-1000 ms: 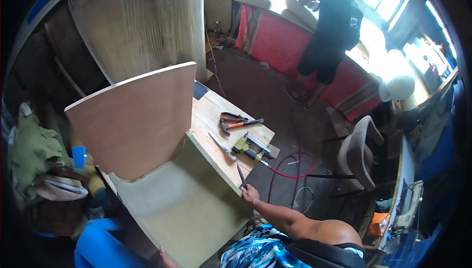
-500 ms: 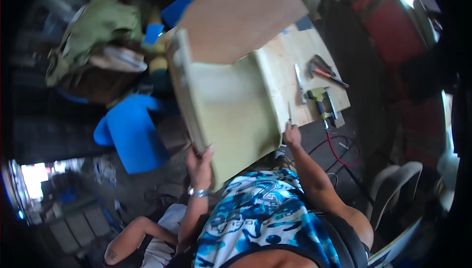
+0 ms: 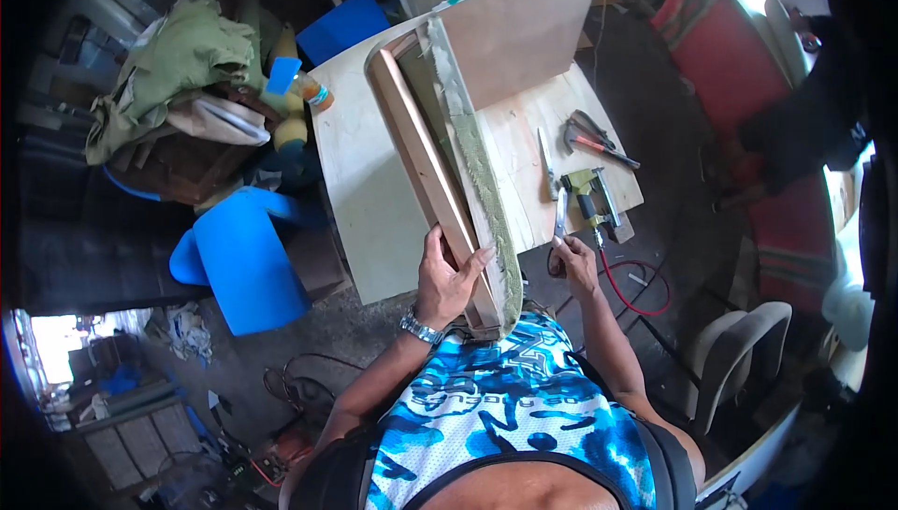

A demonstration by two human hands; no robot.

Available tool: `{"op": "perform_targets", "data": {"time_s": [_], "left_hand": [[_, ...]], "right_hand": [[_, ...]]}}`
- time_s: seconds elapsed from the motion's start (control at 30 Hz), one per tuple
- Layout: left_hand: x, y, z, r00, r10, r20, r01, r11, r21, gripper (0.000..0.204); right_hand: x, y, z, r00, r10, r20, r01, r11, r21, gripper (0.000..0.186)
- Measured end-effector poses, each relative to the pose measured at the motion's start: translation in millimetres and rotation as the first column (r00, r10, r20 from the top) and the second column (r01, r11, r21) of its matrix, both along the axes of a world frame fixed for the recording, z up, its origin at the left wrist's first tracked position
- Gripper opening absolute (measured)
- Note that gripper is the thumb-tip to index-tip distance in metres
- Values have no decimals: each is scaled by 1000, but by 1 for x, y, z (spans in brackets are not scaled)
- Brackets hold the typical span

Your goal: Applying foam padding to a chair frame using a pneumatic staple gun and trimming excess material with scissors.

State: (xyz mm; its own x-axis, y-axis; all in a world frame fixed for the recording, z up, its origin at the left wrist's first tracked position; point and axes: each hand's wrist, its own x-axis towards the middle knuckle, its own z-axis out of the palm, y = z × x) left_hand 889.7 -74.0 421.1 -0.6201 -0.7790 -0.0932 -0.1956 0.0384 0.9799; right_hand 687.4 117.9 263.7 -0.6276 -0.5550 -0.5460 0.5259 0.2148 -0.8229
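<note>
A furniture frame (image 3: 421,169) of bare wooden rails stands tilted on its edge on the table (image 3: 355,192). Pale fabric with a rough greenish strip (image 3: 482,178) covers its right side. My left hand (image 3: 449,276) is closed around the lower end of the frame, thumb over the top and fingers at the wooden rail. To the right, my right hand (image 3: 577,262) holds a pair of scissors (image 3: 561,215), blades pointing away from me over the table's near edge. Its grip partly hides their handles. Behind the frame rises a brown board (image 3: 524,33) with a green-and-white striped edge.
On the table's right lie a staple gun (image 3: 589,194) with a red hose (image 3: 645,309), a hammer (image 3: 599,143) and a slim blade-like tool (image 3: 546,159). A bottle (image 3: 313,91) stands at the left edge. A blue chair (image 3: 248,262) is left, a grey chair (image 3: 739,351) right.
The frame has turned from showing its broad pale face to standing on edge. My left hand moved right and up with it. Another person's arm at lower left has gone from view.
</note>
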Motion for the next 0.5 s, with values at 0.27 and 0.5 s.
{"op": "perform_targets", "data": {"time_s": [0.27, 0.5], "left_hand": [[13, -26, 46, 841, -75, 535, 296, 893, -339, 67], [3, -97, 57, 919, -388, -77, 360, 901, -244, 49]], "right_hand": [[-8, -7, 136, 957, -79, -279, -13, 949, -314, 47], [57, -41, 235, 897, 42, -439, -160, 959, -235, 43]]}}
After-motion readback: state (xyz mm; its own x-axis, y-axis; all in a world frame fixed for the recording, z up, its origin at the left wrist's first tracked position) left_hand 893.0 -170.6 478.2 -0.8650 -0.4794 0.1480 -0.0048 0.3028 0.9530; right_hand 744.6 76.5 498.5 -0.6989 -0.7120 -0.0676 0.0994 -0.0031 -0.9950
